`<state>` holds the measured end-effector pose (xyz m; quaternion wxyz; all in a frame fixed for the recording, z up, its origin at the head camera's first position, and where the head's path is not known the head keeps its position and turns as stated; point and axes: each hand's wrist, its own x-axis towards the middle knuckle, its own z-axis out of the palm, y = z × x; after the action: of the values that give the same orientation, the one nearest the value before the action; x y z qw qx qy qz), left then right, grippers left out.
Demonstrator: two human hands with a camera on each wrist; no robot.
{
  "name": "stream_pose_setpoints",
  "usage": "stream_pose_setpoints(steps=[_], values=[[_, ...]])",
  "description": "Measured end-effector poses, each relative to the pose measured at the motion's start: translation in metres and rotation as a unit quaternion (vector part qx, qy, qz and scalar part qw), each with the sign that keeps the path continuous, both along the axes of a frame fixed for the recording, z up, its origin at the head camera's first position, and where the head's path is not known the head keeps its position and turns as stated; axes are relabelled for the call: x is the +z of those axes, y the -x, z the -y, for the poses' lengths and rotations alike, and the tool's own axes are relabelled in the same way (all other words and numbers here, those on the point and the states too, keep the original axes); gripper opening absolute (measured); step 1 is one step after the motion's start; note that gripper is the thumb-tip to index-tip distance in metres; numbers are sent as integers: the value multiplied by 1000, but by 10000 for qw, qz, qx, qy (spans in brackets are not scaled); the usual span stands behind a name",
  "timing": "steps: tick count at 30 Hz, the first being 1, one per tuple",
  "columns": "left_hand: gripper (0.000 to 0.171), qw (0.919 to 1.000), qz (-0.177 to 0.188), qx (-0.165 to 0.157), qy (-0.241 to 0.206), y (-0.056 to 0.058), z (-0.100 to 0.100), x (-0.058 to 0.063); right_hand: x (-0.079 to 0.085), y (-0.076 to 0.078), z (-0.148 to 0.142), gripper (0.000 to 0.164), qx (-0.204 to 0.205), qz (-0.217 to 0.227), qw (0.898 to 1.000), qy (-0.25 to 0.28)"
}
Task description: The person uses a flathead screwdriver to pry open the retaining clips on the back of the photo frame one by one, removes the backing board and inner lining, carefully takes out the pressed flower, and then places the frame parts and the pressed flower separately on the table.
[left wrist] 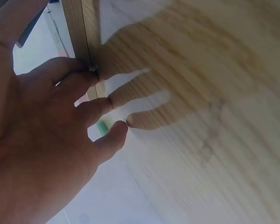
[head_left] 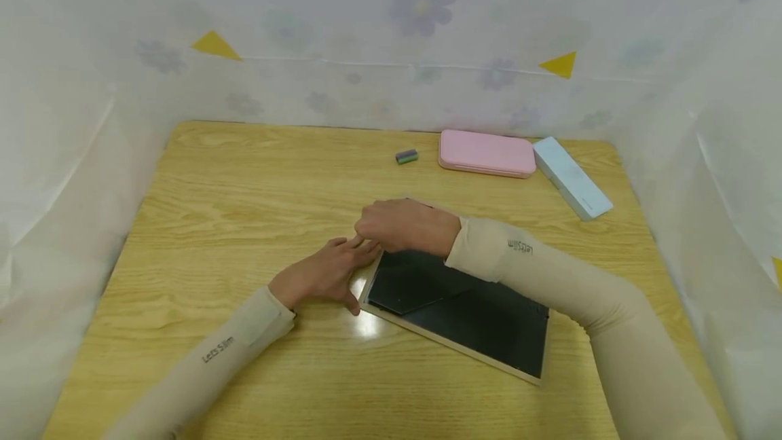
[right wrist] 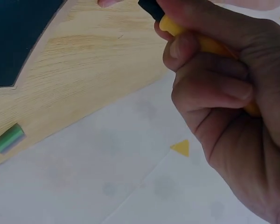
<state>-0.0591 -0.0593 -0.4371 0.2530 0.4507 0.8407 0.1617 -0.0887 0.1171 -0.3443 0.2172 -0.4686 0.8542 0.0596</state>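
Observation:
A black panel in a pale wooden frame [head_left: 489,321] lies aslant on the wooden table. A diagonal edge crosses its black surface. At the frame's left corner rests my left hand [head_left: 332,269], fingers spread and fairly straight, the fingertips against the frame's wooden edge [left wrist: 77,32] in the left wrist view. My right hand [head_left: 406,225] is over the frame's upper left part, close to the left fingertips. In the right wrist view its fingers curl round a slim yellow tool with a black end [right wrist: 214,45]; the tool's tip is out of sight and its kind cannot be told.
Along the table's [head_left: 244,182] back edge lie a small green and purple block [head_left: 406,156], a pink case [head_left: 487,153] and a light blue oblong box [head_left: 573,178]. Pale flowered sheeting [head_left: 342,39] with yellow triangles surrounds the table on the back and sides.

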Motion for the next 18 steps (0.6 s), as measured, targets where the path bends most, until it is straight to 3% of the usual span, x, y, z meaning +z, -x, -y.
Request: stream_pose_setpoints(steps=[3,6,11,15,18], values=[[126,10000,-28,-9,-28,0,0,-1,-1,0,-8,8,-379,16,9993,-53],[129,9999,71,24,-142,1,1,-3,-3,1,-26,11,-1019,175,9946,72],[126,9972,581,277,-371,5,7,-4,-6,1,-67,28,-2149,308,9723,865],[98,9926,964,548,-497,17,12,3,-18,-1,-105,30,-2773,71,9467,1639],[70,9911,977,682,-589,30,10,10,-29,-3,-132,26,-3060,-127,9315,1963]])
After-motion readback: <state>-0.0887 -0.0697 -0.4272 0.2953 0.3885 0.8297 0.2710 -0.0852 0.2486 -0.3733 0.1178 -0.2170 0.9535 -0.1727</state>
